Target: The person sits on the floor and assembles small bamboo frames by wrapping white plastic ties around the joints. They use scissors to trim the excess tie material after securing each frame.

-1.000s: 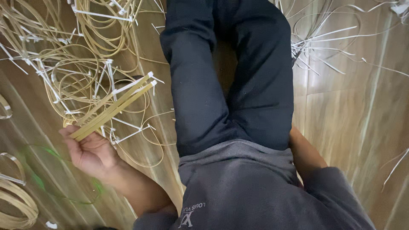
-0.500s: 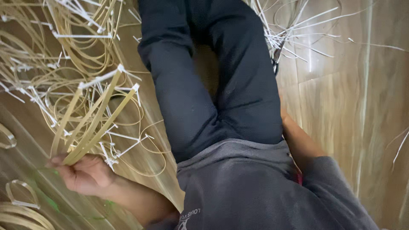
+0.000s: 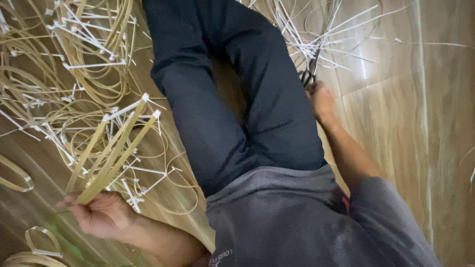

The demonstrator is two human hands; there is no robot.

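Closest in, the left hand (image 3: 101, 213) is curled tight around the bottom ends of a bundle of flat bamboo strips (image 3: 113, 151), and the strips fan upward from the fist to white-wrapped tips. So that bunch is gathered and in hand, near the lower left of the wooden floor (image 3: 396, 128).

Just beside it lie a couple of small finished-looking loops (image 3: 42, 240), and another strip ring (image 3: 17, 173) sits at the left edge. My guess is a few pieces are done.

Further out on the right, past the dark trousers (image 3: 232, 99), the right hand (image 3: 321, 101) rests on the floor right at a pair of scissors (image 3: 308, 76). Honestly can't tell if it's gripping them or just touching.

Farthest off, a big tangle of coiled strips with white ties (image 3: 79, 44) fills the top left and loose pale slivers (image 3: 316, 34) spread along the top edge. Looks like plenty is left, so I'd say it's early-to-middle.
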